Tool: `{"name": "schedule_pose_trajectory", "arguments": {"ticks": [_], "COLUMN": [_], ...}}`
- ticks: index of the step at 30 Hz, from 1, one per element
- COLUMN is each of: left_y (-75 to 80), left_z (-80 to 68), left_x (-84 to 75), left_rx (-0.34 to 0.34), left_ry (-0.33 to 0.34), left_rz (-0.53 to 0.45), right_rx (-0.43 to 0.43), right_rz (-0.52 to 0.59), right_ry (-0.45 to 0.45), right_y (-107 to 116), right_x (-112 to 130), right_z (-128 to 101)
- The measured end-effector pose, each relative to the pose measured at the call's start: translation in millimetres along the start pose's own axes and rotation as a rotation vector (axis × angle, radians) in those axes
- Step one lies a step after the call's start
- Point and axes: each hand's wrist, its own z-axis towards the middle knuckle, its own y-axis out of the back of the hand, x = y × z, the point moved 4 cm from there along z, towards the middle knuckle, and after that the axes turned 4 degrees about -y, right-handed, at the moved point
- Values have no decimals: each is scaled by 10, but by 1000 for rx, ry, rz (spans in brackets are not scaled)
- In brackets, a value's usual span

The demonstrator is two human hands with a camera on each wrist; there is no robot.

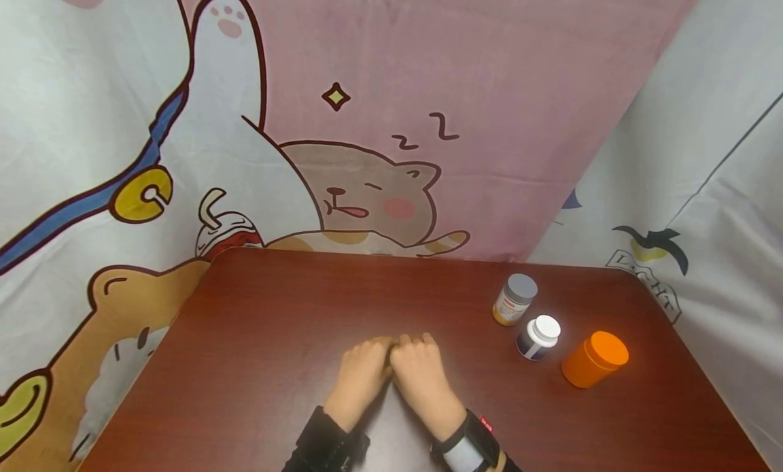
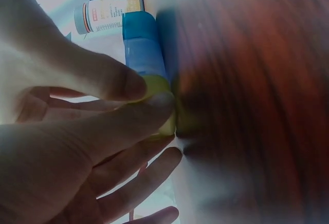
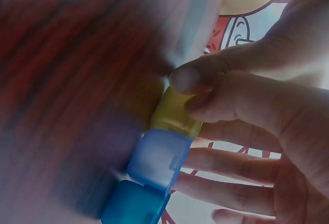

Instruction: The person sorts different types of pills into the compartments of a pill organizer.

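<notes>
My two hands meet at the middle of the dark red table (image 1: 257, 322), left hand (image 1: 361, 370) and right hand (image 1: 419, 366) knuckle to knuckle. Between them is a strip pill organizer (image 2: 146, 44), hidden in the head view. Its end compartment is yellow (image 3: 172, 113), followed by pale blue and darker blue ones (image 3: 154, 157). In the left wrist view, my left hand (image 2: 149, 93) pinches the yellow end with thumb and forefinger. In the right wrist view, my right hand (image 3: 187, 90) pinches the same yellow compartment, the blue part running back under its palm.
Three containers stand at the right of the table: a grey-lidded bottle (image 1: 516, 298), a dark bottle with a white cap (image 1: 538, 337) and an orange jar (image 1: 595, 358). Cartoon-printed cloth hangs behind and beside the table.
</notes>
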Motion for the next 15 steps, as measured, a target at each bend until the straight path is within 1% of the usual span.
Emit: {"name": "schedule_pose_trajectory", "arguments": {"ticks": [6,11,15], "left_y": [17,16,17], "left_z": [-8,-15,-12], "left_x": [-8,-9,-16], "left_rx": [-5,9,8], "left_ry": [-2,-1,-7], "left_rz": [4,5,9], "right_rx": [10,16,14], "right_rz": [2,0,-11], "right_ry": [1,4,6], "right_y": [-7,-13,-19], "right_x": [8,10,7], "right_z": [-5,-11,-6]}}
